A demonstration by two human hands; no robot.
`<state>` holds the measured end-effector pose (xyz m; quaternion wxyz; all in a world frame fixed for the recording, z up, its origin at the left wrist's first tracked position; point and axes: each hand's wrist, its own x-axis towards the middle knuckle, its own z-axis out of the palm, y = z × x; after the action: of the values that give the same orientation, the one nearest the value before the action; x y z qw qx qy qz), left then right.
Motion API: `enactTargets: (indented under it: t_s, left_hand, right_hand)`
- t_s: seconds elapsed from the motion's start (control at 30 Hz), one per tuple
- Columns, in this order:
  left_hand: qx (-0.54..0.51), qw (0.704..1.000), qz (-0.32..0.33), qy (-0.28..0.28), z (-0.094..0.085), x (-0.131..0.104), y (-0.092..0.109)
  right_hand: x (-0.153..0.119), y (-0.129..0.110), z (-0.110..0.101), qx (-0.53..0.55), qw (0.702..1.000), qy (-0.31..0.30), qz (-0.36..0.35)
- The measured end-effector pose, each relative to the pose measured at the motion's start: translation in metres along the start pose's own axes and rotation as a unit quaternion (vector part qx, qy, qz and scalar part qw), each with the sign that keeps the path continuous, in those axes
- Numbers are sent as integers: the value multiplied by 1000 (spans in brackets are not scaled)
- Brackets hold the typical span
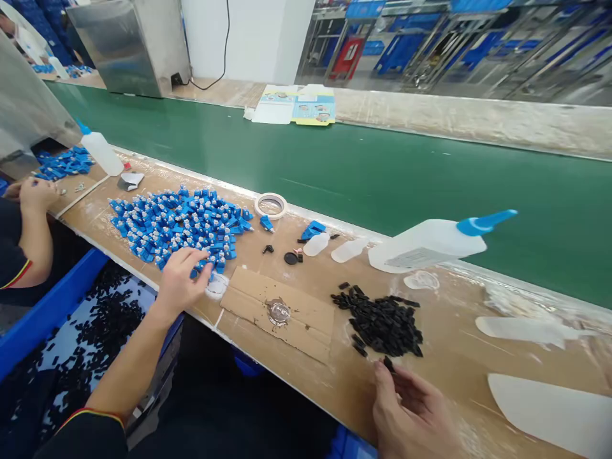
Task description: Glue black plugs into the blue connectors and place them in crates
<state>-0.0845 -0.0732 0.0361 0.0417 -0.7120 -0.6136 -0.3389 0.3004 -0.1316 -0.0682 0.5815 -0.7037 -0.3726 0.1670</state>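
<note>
My left hand (182, 284) is at the near right edge of a heap of small blue plastic parts with pale tips (176, 220). Its thumb and fingers close around one blue part (195, 271), partly covered by the fingers. Lower right, my right hand (411, 411) pinches a small black plastic piece (389, 364) between thumb and fingertips. Just beyond it lies a pile of similar black pieces (385, 322). Between my hands, a cardboard sheet (306, 319) carries a small clear, wet-looking blob (278, 312).
A white squeeze bottle with blue nozzle (421, 245) lies behind the black pile. A tape roll (270, 206) sits near the green belt (382, 172). A blue bin of black pieces (52, 312) stands below left. A co-worker's hand (38, 193) is at far left, beside another bottle (101, 152).
</note>
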Motion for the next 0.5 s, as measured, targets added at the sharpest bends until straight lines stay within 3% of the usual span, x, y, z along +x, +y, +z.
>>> enactTargets:
  t_s: [0.07,0.17,0.37,0.5]
  left_hand:
    - [27,999,-20,-24,-11,-24,-18]
    - [98,993,-42,-54,-9,-44,-27]
    - [121,990,-12,-68,18,-43,-24]
    - [9,999,-23,-33,6,-41,-25]
  right_hand:
    - [-1,-6,2,33,999,-1,-19]
    - [-6,-20,10,102,993,-33,-42]
    - [-28,-46,31,166,975,-121,-87]
    - [-37,-48,33,171,972,-139,-83]
